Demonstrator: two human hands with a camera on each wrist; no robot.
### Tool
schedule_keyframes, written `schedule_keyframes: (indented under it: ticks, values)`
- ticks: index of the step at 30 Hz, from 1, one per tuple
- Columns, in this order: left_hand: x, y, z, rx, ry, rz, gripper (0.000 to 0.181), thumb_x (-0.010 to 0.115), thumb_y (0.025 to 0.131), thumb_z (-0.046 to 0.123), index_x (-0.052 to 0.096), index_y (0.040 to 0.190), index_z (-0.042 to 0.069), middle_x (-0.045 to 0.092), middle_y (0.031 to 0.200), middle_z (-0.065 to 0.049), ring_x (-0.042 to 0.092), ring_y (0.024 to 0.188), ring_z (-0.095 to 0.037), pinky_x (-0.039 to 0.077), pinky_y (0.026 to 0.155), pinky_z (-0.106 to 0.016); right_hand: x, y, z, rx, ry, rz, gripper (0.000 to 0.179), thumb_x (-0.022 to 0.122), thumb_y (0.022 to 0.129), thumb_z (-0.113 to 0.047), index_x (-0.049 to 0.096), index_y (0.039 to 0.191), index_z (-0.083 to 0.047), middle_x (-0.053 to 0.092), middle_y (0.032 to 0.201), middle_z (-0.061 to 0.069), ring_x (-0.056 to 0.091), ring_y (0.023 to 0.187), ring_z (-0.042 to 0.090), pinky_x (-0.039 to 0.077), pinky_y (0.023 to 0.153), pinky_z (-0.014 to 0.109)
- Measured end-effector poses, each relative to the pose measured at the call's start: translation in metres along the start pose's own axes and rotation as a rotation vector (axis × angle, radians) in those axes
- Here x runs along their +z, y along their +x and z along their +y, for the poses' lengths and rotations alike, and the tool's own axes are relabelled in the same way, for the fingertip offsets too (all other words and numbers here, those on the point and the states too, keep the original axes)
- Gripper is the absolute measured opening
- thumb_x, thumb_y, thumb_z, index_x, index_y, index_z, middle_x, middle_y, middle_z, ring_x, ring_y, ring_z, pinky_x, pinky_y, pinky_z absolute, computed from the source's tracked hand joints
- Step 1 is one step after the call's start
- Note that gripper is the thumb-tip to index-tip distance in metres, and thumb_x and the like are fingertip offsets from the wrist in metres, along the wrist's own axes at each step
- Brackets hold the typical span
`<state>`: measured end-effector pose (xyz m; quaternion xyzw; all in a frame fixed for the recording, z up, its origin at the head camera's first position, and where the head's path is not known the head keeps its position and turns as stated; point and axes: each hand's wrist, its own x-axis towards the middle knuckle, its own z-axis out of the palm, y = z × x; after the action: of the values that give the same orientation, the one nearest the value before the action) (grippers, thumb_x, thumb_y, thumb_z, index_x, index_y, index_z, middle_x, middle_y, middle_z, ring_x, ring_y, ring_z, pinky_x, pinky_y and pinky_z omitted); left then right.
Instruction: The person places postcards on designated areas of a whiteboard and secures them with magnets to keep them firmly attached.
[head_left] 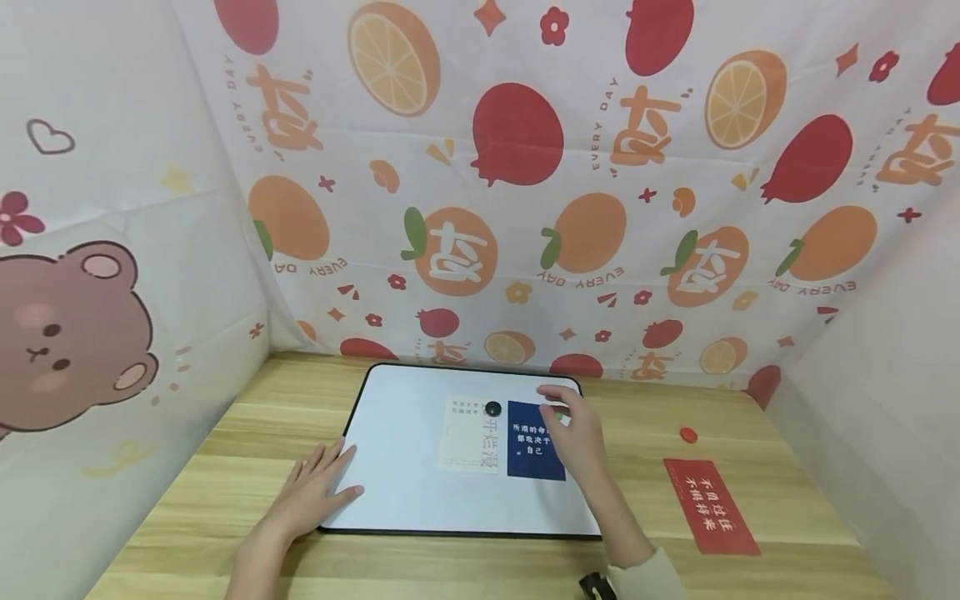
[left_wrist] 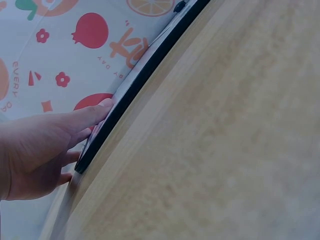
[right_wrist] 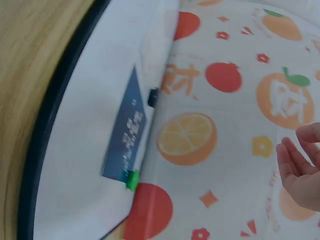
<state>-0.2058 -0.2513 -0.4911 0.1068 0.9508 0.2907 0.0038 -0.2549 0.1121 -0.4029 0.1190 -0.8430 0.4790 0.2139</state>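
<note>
A whiteboard (head_left: pixel 397 492) with a black rim lies on the table. My left hand (head_left: pixel 309 490) rests with spread fingers on its left edge; the left wrist view shows the thumb against the rim. On the board, a white printed card (head_left: pixel 459 446) sits beside a dark blue card (head_left: pixel 536 465) with white characters. A round black magnet (head_left: pixel 492 409) is at the white card's upper right. At a corner of the blue card is a green magnet (right_wrist: pixel 132 180). Above that corner hovers my right hand (head_left: pixel 579 432), its fingers loosely bent, apart from the magnet and holding nothing visible.
Right of the board, a red card (head_left: pixel 711 507) with white characters lies on the wooden table (head_left: pixel 405 567). Behind it is a round red magnet (head_left: pixel 688 435). A fruit-print cloth (head_left: pixel 525 317) hangs at the back, and a bear-print cloth (head_left: pixel 67 333) at the left.
</note>
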Motion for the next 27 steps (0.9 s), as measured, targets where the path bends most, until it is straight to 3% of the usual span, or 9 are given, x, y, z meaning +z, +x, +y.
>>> schedule_keyframes:
  ticks: [4, 5, 7, 11, 12, 21, 27]
  values:
    - [0.000, -0.001, 0.000, -0.004, -0.002, 0.005, 0.070, 0.059, 0.087, 0.043, 0.040, 0.135, -0.004, 0.024, 0.143, -0.028, 0.014, 0.128, -0.051, 0.005, 0.099, -0.066, -0.016, -0.003, -0.002, -0.065, 0.030, 0.059, 0.021, 0.063, 0.083, 0.002, 0.065, 0.103, -0.004, 0.066, 0.100, 0.007, 0.061, 0.093, 0.024, 0.051, 0.079, 0.036]
    - [0.001, -0.001, 0.000, -0.004, -0.001, 0.007, 0.070, 0.059, 0.087, 0.043, 0.040, 0.135, -0.004, 0.024, 0.143, -0.027, 0.014, 0.128, -0.051, 0.005, 0.099, -0.066, -0.015, -0.003, 0.014, -0.091, 0.074, 0.071, 0.020, 0.061, 0.085, 0.000, 0.065, 0.105, -0.005, 0.065, 0.102, 0.007, 0.061, 0.095, 0.024, 0.051, 0.081, 0.036]
    - [0.001, -0.001, 0.000, -0.002, -0.001, 0.014, 0.070, 0.059, 0.086, 0.043, 0.041, 0.135, -0.004, 0.025, 0.143, -0.027, 0.014, 0.128, -0.051, 0.006, 0.099, -0.066, -0.022, -0.006, 0.013, -0.090, 0.103, 0.100, 0.018, 0.061, 0.087, -0.004, 0.065, 0.105, -0.006, 0.065, 0.102, 0.007, 0.061, 0.095, 0.024, 0.050, 0.082, 0.038]
    - [0.001, -0.001, 0.000, 0.002, 0.003, 0.018, 0.069, 0.059, 0.086, 0.043, 0.041, 0.135, -0.004, 0.026, 0.143, -0.027, 0.015, 0.128, -0.051, 0.006, 0.099, -0.065, -0.036, -0.014, 0.009, -0.033, 0.118, 0.132, 0.018, 0.060, 0.090, -0.014, 0.065, 0.107, -0.009, 0.064, 0.104, 0.005, 0.059, 0.098, 0.021, 0.048, 0.085, 0.042]
    - [0.001, -0.002, 0.000, 0.002, 0.005, 0.019, 0.069, 0.059, 0.086, 0.043, 0.042, 0.135, -0.004, 0.026, 0.143, -0.027, 0.015, 0.128, -0.051, 0.006, 0.099, -0.065, -0.043, -0.018, -0.003, -0.022, 0.107, 0.143, 0.018, 0.062, 0.089, -0.013, 0.065, 0.106, -0.009, 0.065, 0.103, 0.004, 0.059, 0.097, 0.021, 0.048, 0.084, 0.040]
    - [0.001, -0.003, 0.002, 0.000, 0.010, 0.017, 0.068, 0.060, 0.086, 0.042, 0.043, 0.134, -0.003, 0.026, 0.143, -0.025, 0.016, 0.128, -0.051, 0.006, 0.099, -0.065, -0.075, -0.030, -0.019, 0.087, 0.073, 0.181, 0.020, 0.059, 0.088, 0.001, 0.064, 0.107, -0.004, 0.064, 0.105, 0.004, 0.058, 0.098, 0.012, 0.043, 0.085, 0.015]
    - [0.000, -0.004, 0.001, -0.015, 0.015, 0.023, 0.069, 0.059, 0.086, 0.043, 0.042, 0.135, -0.003, 0.025, 0.143, -0.026, 0.015, 0.128, -0.051, 0.006, 0.100, -0.064, -0.090, -0.026, -0.017, 0.093, 0.074, 0.218, 0.019, 0.059, 0.088, 0.003, 0.064, 0.105, -0.002, 0.065, 0.104, 0.006, 0.057, 0.096, 0.007, 0.042, 0.087, 0.016]
